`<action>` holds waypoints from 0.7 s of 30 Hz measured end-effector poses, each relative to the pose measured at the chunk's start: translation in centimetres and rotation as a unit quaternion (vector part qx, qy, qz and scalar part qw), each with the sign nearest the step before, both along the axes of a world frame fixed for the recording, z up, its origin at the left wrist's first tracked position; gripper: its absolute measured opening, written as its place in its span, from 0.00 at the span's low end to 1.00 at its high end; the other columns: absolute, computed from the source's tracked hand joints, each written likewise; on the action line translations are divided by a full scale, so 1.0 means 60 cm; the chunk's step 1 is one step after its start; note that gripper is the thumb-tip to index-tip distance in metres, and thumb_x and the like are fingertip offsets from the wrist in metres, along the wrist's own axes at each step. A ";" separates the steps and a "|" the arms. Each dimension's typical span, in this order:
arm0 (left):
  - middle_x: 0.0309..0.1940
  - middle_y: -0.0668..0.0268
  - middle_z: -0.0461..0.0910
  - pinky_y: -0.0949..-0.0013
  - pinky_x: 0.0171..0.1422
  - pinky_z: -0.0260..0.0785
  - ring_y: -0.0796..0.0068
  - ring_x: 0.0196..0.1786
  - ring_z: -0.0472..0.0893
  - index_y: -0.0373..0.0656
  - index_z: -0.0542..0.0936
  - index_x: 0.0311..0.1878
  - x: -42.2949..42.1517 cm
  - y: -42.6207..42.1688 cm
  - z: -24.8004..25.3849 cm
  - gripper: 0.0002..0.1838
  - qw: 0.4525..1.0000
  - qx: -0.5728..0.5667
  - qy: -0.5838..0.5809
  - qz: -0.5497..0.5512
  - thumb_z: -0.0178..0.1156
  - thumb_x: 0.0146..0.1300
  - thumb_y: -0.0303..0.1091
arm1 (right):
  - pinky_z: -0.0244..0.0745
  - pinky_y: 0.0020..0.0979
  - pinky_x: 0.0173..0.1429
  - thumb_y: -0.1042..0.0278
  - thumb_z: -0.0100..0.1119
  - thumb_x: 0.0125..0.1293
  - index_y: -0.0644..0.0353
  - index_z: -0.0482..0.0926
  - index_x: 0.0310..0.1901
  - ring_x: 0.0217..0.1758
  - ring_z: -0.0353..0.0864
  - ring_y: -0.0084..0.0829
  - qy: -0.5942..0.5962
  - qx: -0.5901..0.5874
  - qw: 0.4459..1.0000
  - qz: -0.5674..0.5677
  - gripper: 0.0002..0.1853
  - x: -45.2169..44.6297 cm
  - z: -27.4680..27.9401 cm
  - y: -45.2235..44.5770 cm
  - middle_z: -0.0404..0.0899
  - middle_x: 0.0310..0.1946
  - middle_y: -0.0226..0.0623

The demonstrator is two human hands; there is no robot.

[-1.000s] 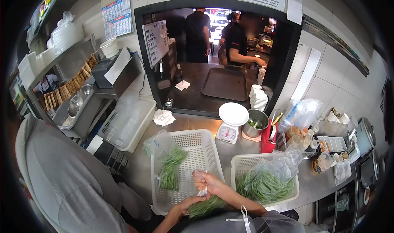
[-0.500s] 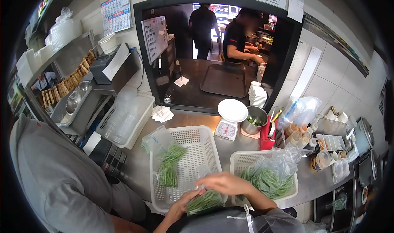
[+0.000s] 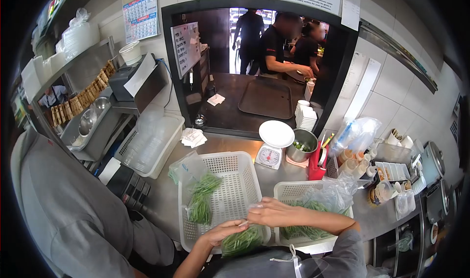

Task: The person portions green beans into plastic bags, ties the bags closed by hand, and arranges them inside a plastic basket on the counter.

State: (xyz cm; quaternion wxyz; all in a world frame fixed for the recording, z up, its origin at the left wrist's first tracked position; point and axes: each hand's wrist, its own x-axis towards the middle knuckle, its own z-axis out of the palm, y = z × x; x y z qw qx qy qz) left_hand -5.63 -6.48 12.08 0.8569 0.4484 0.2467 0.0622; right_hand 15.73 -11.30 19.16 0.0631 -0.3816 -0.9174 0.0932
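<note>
Steel counter [image 3: 164,195] runs below a dark-framed serving opening; a white scale [image 3: 269,156] with a plate [image 3: 277,133] on top stands at 12 to 1 o'clock. Clock centred on the hands, 12 pointing away from the wearer.

Observed through the head camera: left hand [image 3: 221,233] pinches the gathered plastic between thumb and fingers, near the neck of a bag of green beans [image 3: 241,242]. Right hand [image 3: 275,214] has its fingertips pressed together on plastic just above. I cannot tell whether a knot exists. The bag sits at 6 to 7 o'clock, by the near edge of the left basket [image 3: 186,239]; I cannot tell if the rim bears any weight.

Second bag [image 3: 199,205] lies at 10 o'clock, inside that basket, its top loose. Right basket [image 3: 278,196], at 2 to 3 o'clock, holds more beans under loose film [image 3: 329,196]; my right forearm crosses its near-left part.

Risks, my judgement:
- Thin film, pulled hard at the neck, could split.
- If the left pinch slackens, the neck could untwist and beans spill towards 6 o'clock.
- Forearm could drag the loose film.
- Co-worker [image 3: 83,199] at 9 o'clock stands close; a bump could jolt my left arm.
</note>
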 end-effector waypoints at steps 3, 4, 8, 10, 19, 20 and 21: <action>0.51 0.63 0.69 0.69 0.62 0.56 0.72 0.57 0.66 0.42 0.78 0.45 -0.005 0.003 0.019 0.12 0.970 0.238 -0.053 0.000 0.59 0.61 0.38 | 0.62 0.37 0.50 0.57 0.50 0.65 0.59 0.72 0.35 0.36 0.75 0.35 0.011 0.067 0.998 0.015 0.13 0.007 0.006 -0.003 0.71 0.31 0.33; 0.52 0.61 0.67 0.67 0.63 0.54 0.69 0.59 0.64 0.44 0.79 0.43 -0.007 0.002 0.025 0.11 0.938 0.338 -0.068 0.011 0.61 0.60 0.38 | 0.61 0.37 0.51 0.58 0.50 0.65 0.59 0.72 0.35 0.35 0.74 0.34 0.018 0.093 0.995 0.020 0.12 0.007 0.007 -0.004 0.71 0.31 0.33; 0.47 0.60 0.64 0.60 0.60 0.51 0.62 0.55 0.60 0.45 0.81 0.35 -0.022 -0.002 0.060 0.10 0.775 0.614 0.066 0.130 0.66 0.52 0.38 | 0.63 0.32 0.45 0.57 0.47 0.68 0.57 0.72 0.34 0.34 0.70 0.29 0.219 -0.024 0.975 -0.031 0.12 0.017 0.008 0.000 0.69 0.30 0.32; 0.44 0.61 0.63 0.60 0.54 0.53 0.59 0.51 0.61 0.47 0.82 0.34 -0.018 -0.010 0.093 0.10 0.679 0.703 0.147 0.154 0.68 0.49 0.37 | 0.63 0.30 0.42 0.56 0.44 0.70 0.57 0.70 0.30 0.35 0.68 0.26 0.337 -0.303 0.887 -0.091 0.15 0.016 -0.012 -0.006 0.68 0.30 0.32; 0.27 0.63 0.72 0.67 0.36 0.63 0.66 0.31 0.72 0.41 0.78 0.31 0.009 0.026 0.118 0.06 0.623 0.728 0.090 0.272 0.63 0.49 0.24 | 0.60 0.28 0.40 0.56 0.41 0.71 0.50 0.63 0.31 0.31 0.62 0.23 0.715 -0.615 0.331 0.006 0.12 -0.055 -0.056 -0.025 0.60 0.27 0.27; 0.26 0.64 0.73 0.69 0.34 0.65 0.66 0.30 0.73 0.41 0.77 0.31 0.011 0.029 0.119 0.06 0.640 0.709 0.074 0.286 0.62 0.49 0.23 | 0.60 0.29 0.41 0.56 0.42 0.70 0.50 0.63 0.31 0.31 0.62 0.23 0.721 -0.619 0.311 0.024 0.11 -0.068 -0.063 -0.027 0.60 0.27 0.27; 0.26 0.64 0.74 0.70 0.35 0.66 0.67 0.30 0.74 0.40 0.77 0.31 0.014 0.031 0.122 0.06 0.674 0.676 0.023 0.297 0.62 0.49 0.22 | 0.59 0.30 0.42 0.56 0.45 0.69 0.48 0.63 0.31 0.31 0.62 0.23 0.724 -0.624 0.290 0.048 0.10 -0.082 -0.074 -0.030 0.60 0.27 0.26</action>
